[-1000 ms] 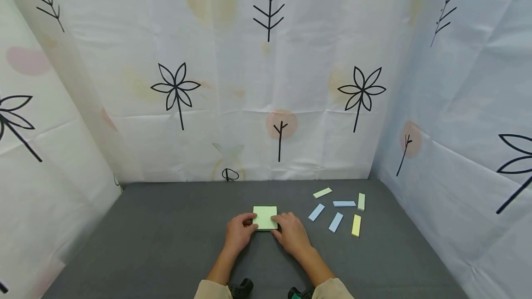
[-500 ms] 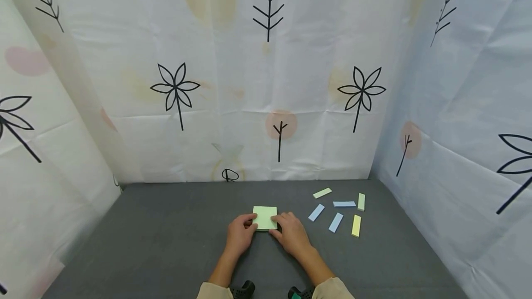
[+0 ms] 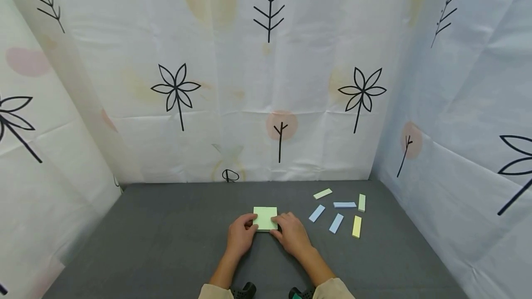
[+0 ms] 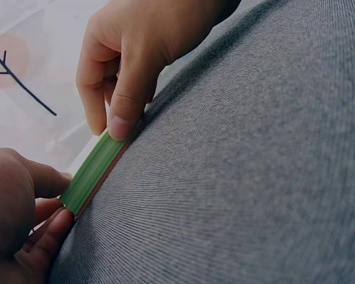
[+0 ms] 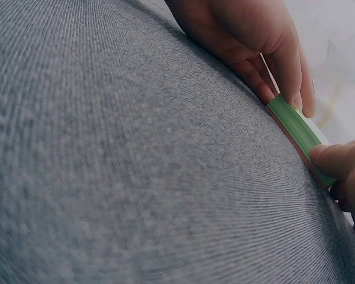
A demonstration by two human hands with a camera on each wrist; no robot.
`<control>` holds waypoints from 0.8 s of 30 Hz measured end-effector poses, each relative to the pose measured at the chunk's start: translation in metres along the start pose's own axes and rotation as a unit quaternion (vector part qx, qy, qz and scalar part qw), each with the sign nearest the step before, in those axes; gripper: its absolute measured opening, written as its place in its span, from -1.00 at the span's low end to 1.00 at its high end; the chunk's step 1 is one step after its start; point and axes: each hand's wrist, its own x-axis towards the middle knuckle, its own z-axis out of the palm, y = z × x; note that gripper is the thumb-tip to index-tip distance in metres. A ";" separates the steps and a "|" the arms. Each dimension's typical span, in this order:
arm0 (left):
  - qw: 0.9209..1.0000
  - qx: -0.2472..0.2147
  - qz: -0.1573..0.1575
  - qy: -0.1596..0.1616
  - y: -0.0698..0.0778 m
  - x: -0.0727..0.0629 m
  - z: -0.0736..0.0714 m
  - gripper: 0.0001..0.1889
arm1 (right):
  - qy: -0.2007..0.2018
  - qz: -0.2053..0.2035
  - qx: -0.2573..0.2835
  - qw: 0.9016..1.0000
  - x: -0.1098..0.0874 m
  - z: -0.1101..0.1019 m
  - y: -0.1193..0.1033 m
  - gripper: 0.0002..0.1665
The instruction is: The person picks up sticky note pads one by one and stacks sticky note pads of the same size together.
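One pad [image 3: 264, 216], pale green on top, sits at the surface of the grey table [image 3: 174, 234], its far edge roughly in line with the foot of the back cloth [image 3: 232, 123]. The left hand [image 3: 241, 235] pinches the pad's left edge and the right hand [image 3: 294, 235] its right edge, each between thumb and fingers, with the thumbs toward the near corners. Between the hands, the pad's far edge and most of its near edge are uncovered. Both wrist views show the near face as stacked green layers over a thin reddish one; the right thumb presses on that face close to its right end.

Left of the pad, the table stretches wide to the left cloth [image 3: 54, 174]. Beyond the pad, a band of table reaches to the back cloth. On the near side, table shows between the forearms, which come from pale sleeves [image 3: 216, 291].

Right of the pad, well apart from it, lie two green strips [image 3: 322, 194], three blue strips [image 3: 317, 213] and one yellow strip [image 3: 356, 227], at various angles with gaps between them. Past these, the table runs on to the right cloth [image 3: 449, 188].
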 end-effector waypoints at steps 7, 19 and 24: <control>1.000 -0.004 0.001 -0.001 -0.002 -0.001 0.001 -0.72 | 0.006 -0.005 -0.002 1.000 0.000 0.000 0.000 -0.61; 1.000 0.004 0.014 -0.001 0.000 -0.002 0.001 -0.74 | 0.005 0.006 0.000 1.000 -0.003 0.000 -0.002 -0.61; 1.000 0.004 0.015 -0.002 0.002 -0.003 0.000 -0.75 | -0.004 0.012 0.002 1.000 -0.002 -0.001 -0.003 -0.61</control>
